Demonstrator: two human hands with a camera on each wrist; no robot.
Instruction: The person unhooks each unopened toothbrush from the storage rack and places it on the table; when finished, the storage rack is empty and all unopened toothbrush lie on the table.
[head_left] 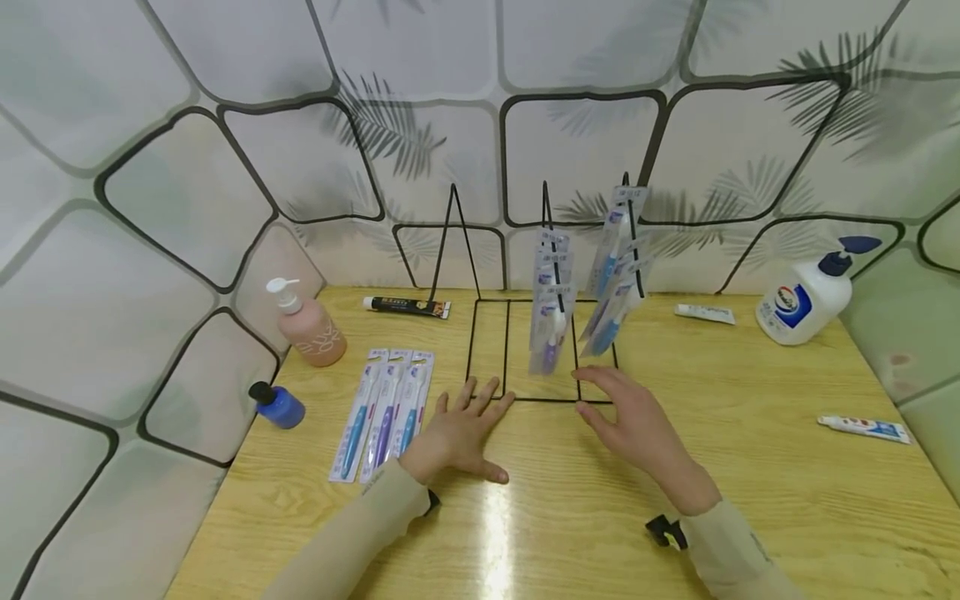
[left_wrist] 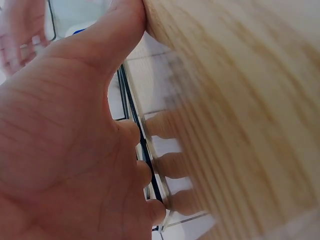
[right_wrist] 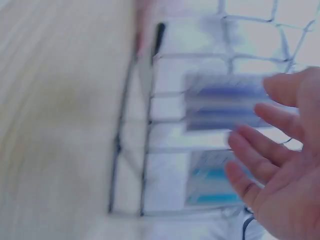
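Note:
A black wire display rack (head_left: 542, 400) stands on the table against the wall. Packaged toothbrushes (head_left: 550, 321) hang on its middle prong, and more toothbrush packs (head_left: 613, 304) on its right prong; the left prong is bare. My left hand (head_left: 459, 437), fingers spread, lies palm down at the rack's front left corner. My right hand (head_left: 637, 421) is near the front right of the base, thumb and fingers apart, holding nothing. Several packaged toothbrushes (head_left: 386, 412) lie side by side just left of my left hand. The right wrist view is blurred.
At the left stand a pink pump bottle (head_left: 313, 333) and a blue bottle (head_left: 281, 408). A black toothpaste tube (head_left: 405, 307) lies by the left prong. On the right are a white pump bottle (head_left: 806, 300), a small tube (head_left: 705, 313) and a toothpaste tube (head_left: 866, 428).

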